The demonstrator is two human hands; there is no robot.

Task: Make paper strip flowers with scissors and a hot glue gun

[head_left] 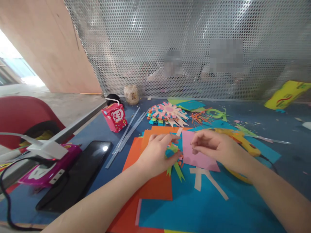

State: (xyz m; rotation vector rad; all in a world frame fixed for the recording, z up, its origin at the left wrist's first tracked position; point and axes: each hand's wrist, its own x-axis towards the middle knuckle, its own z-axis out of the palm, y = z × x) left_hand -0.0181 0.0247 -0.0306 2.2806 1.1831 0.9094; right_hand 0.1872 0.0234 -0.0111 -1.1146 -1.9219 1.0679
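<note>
My left hand (157, 152) hovers at or rests on a small layered paper rosette (173, 149) with green ribbon tails. Its thumb and curved fingers are apart, and they partly cover the rosette. Over a pink paper sheet (188, 150) is my right hand (215, 145), its fingertips drawn together in a pinch; what they hold, if anything, I cannot make out. A yellow hot glue gun (250, 145) lies partly behind that hand. Pale paper strips (198, 184) sit on the large blue sheet (194, 210), just below the pink one. Orange sheets (155, 187) lie under my left hand.
Fringed paper flowers (167, 111), orange paper shreds (200, 117) and green scraps (217, 114) lie farther back. To the left are clear glue sticks (130, 132), a red drink carton (114, 117), a black phone (75, 176) and a purple power strip (52, 171). A perforated metal panel (145, 42) stands behind.
</note>
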